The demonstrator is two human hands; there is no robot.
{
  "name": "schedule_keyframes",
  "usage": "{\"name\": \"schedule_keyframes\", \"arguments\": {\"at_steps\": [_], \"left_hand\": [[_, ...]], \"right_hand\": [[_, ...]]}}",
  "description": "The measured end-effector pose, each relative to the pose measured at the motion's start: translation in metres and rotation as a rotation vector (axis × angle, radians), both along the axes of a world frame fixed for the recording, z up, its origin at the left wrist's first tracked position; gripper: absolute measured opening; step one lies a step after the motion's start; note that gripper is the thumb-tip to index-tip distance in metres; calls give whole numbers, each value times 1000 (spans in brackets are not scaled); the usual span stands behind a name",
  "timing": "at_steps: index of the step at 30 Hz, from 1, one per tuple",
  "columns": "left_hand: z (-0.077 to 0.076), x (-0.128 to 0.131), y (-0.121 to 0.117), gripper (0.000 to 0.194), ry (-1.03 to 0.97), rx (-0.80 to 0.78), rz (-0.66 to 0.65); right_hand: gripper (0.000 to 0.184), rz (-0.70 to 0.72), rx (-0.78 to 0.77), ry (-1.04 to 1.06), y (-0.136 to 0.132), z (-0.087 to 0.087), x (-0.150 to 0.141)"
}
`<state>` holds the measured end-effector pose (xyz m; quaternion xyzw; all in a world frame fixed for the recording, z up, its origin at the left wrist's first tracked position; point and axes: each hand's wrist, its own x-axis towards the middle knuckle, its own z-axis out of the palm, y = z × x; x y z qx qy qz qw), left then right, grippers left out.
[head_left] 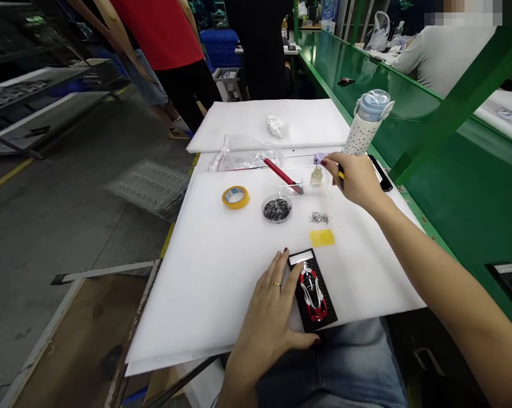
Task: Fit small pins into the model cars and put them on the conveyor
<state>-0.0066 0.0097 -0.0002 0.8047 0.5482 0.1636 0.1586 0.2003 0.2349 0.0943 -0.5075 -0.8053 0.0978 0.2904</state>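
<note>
My left hand (pixel 273 306) grips a black display base with a small red, white and black model car (pixel 313 294) on it, thumb at the near end and fingers along the far left. The base lies flat at the table's front edge. My right hand (pixel 358 177) pinches a lavender cap (pixel 320 158) just above a small glass bottle (pixel 316 175); a thin dark stem reaches from the cap toward the bottle's mouth. A yellow-and-black piece also shows in that hand, its kind unclear. Nearby are a yellow sticky piece (pixel 322 237) and scattered thin black bits (pixel 319 217).
On the white table (pixel 187 272) are a yellow tape roll (pixel 225 198), a dish of black bits (pixel 276 209), a red pen-like tool (pixel 279 171), and a plastic bag (pixel 242 156). A dotted bottle (pixel 360 133) and phone (pixel 381 173) stand right. Several people are beyond.
</note>
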Motion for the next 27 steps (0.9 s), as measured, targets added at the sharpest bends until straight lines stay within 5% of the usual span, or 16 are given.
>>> {"name": "schedule_keyframes", "arguments": {"at_steps": [5, 11, 12, 16, 18, 22, 27], "left_hand": [[1, 1, 2, 130, -12, -11, 0], [6, 4, 0, 124, -24, -1, 17], [6, 4, 1, 124, -15, 16, 15], [7, 5, 1, 127, 18, 57, 13], [8, 4, 0, 126, 18, 55, 12], [8, 3, -1, 121, 12, 48, 16], [9, 3, 0, 122, 32, 81, 16]], "right_hand": [[11, -130, 55, -147, 29, -6, -20], [19, 17, 341, 260, -40, 4, -6], [23, 18, 318, 354, -61, 1, -3], [25, -61, -313, 1034, -136, -30, -2], [24, -129, -479, 1205, -157, -47, -4], [28, -247, -519, 1243, -169, -66, -10], [26, -299, -499, 1221, -167, -65, -11]]}}
